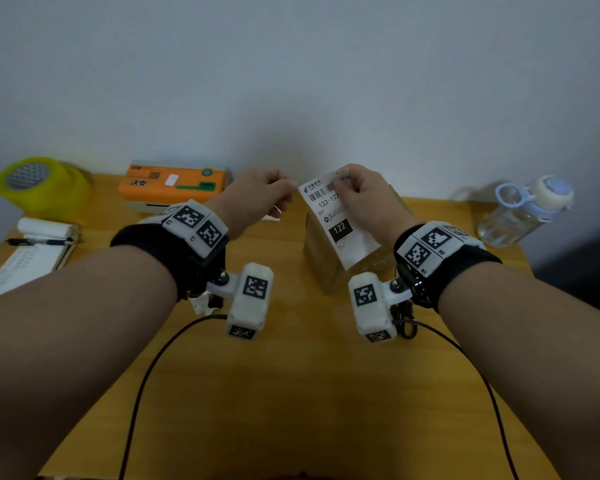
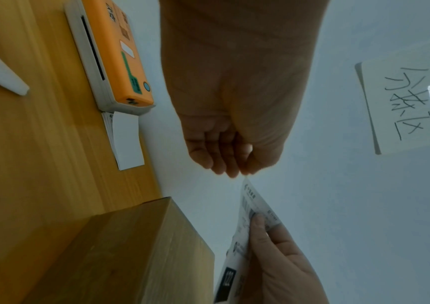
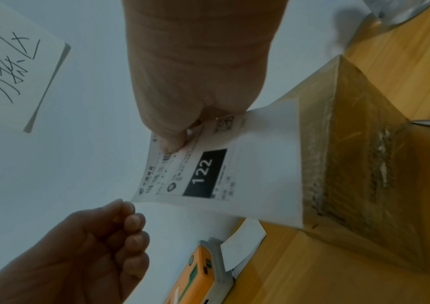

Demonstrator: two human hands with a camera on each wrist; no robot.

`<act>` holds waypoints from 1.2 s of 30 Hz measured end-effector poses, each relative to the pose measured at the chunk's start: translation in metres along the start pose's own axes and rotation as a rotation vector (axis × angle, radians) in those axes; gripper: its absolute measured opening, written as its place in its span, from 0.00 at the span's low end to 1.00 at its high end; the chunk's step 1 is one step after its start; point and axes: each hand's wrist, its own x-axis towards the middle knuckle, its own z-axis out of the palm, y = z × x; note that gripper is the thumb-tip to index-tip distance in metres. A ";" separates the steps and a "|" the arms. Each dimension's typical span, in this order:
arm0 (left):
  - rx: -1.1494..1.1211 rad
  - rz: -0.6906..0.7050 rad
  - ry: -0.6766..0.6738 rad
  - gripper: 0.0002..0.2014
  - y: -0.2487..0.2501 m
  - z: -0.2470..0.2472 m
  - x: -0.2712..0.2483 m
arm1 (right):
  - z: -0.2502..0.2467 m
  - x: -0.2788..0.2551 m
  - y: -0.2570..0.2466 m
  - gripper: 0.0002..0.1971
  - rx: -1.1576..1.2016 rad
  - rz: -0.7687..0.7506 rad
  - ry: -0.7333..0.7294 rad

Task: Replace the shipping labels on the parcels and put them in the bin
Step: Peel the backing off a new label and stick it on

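A white shipping label printed "122" is held up over a brown taped cardboard parcel on the wooden table. My right hand pinches the label's top edge between thumb and fingers. My left hand has its fingers curled, and their tips meet on the label's upper left corner. In the right wrist view the label hangs from the right hand and its far end lies against the parcel. The left hand sits at the label's corner. The left wrist view shows the left hand, the label and the parcel.
An orange label printer stands at the back by the wall, with a stack of blank labels beside it. A yellow tape roll and a notepad with a pen lie at the left. A water bottle stands at the right. A handwritten note is taped to the wall.
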 end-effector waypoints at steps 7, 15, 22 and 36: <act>0.039 0.022 -0.071 0.09 0.005 0.004 -0.001 | -0.007 -0.001 0.007 0.10 0.047 0.022 -0.011; -0.067 0.043 0.024 0.06 -0.001 0.020 0.000 | -0.006 -0.013 0.006 0.20 -0.303 -0.103 0.228; -0.164 0.120 0.032 0.05 -0.004 0.030 -0.001 | 0.009 -0.025 -0.001 0.10 0.182 -0.125 0.034; -0.146 0.158 0.024 0.07 -0.003 0.030 -0.002 | 0.004 -0.024 -0.001 0.11 0.142 -0.145 0.021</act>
